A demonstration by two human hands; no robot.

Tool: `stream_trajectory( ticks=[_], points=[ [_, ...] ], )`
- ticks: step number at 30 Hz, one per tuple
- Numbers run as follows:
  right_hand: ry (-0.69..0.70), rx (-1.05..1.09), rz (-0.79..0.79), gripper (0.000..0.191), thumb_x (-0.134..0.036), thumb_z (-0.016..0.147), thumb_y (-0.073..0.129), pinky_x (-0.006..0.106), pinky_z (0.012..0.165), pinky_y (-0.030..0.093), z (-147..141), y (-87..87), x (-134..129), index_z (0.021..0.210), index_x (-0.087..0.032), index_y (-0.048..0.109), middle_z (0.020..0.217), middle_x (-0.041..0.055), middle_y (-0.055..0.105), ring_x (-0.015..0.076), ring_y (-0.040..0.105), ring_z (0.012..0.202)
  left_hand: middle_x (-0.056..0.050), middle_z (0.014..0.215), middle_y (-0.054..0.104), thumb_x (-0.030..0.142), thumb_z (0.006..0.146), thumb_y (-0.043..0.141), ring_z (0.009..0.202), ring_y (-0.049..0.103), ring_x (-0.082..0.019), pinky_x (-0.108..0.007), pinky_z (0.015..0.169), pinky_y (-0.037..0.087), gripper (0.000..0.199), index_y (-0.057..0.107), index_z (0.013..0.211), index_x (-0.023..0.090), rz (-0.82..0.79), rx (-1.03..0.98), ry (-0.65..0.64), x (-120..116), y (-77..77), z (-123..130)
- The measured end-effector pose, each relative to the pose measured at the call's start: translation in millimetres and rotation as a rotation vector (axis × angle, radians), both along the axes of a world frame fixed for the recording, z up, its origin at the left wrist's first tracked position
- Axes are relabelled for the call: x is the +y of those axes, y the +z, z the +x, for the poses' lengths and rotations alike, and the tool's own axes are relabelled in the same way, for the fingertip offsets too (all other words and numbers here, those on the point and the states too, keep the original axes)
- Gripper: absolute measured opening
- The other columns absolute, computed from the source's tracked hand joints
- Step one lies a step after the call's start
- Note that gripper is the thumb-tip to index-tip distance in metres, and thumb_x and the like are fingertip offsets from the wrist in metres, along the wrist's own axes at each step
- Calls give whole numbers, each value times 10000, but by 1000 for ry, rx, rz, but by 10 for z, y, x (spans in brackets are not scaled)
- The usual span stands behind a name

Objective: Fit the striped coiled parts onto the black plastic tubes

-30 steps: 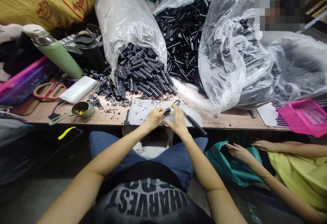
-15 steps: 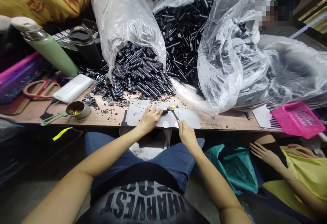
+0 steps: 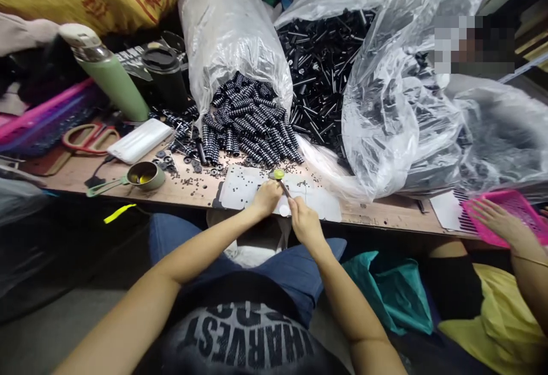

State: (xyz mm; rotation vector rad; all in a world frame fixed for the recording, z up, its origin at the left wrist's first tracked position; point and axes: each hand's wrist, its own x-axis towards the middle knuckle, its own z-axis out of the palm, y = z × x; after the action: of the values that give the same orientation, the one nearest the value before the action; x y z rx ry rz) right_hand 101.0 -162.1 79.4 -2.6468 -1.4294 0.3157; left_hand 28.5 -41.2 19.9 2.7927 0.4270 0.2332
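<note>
My right hand (image 3: 305, 220) is wrapped round the handle of a small hammer (image 3: 279, 175) with a yellow-green face. The hammer's head is just above and beside my left hand (image 3: 268, 195), which is closed over the pale work plate (image 3: 237, 186). Whatever sits in my left fingers is hidden behind them. Behind the plate, many black ribbed tubular pieces (image 3: 252, 121) spill from a clear plastic bag (image 3: 233, 21). Tiny dark bits are scattered on the plate and the wood round it.
A measuring cup (image 3: 148, 175), a white power bank (image 3: 139, 140), red-handled scissors (image 3: 91, 137) and a green bottle (image 3: 112, 87) stand left. Black tubes (image 3: 319, 78) fill a bag at the back. A co-worker's hand (image 3: 492, 215) touches a pink basket (image 3: 520, 209) at right.
My left hand has turned from lying flatter to a raised fist, and the black piece by its fingers is now out of sight. The hammer head has come nearer it. The co-worker's hand reached the basket.
</note>
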Motion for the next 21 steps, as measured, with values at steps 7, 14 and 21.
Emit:
stream_trajectory(
  ticks=[7, 14, 21],
  points=[
    [-163, -125, -33, 325, -421, 991, 360, 272, 612, 325, 607, -300, -288, 907, -187, 569, 827, 82, 659, 211, 605, 730, -165, 1003, 604, 227, 932, 402, 900, 565, -255, -337, 733, 469, 352, 521, 1240, 104, -118, -49, 220, 288, 255, -111],
    [-200, -297, 128, 322, -166, 969, 275, 306, 879, 390, 1718, -159, 274, 1104, -153, 568, 1117, 142, 589, 226, 521, 1043, -215, 1148, 513, 70, 855, 342, 1108, 464, -350, -430, 817, 425, 359, 632, 1058, 127, 181, 131, 339, 1501, 303, 246],
    [-401, -354, 34, 356, -12, 841, 373, 393, 935, 355, 2428, -106, 352, 1139, -13, 568, 1171, 244, 545, 299, 478, 1133, -193, 1179, 532, 85, 832, 391, 1125, 463, -329, -435, 852, 400, 351, 612, 1091, 167, 267, 214, 159, 1698, 254, 203]
  ],
)
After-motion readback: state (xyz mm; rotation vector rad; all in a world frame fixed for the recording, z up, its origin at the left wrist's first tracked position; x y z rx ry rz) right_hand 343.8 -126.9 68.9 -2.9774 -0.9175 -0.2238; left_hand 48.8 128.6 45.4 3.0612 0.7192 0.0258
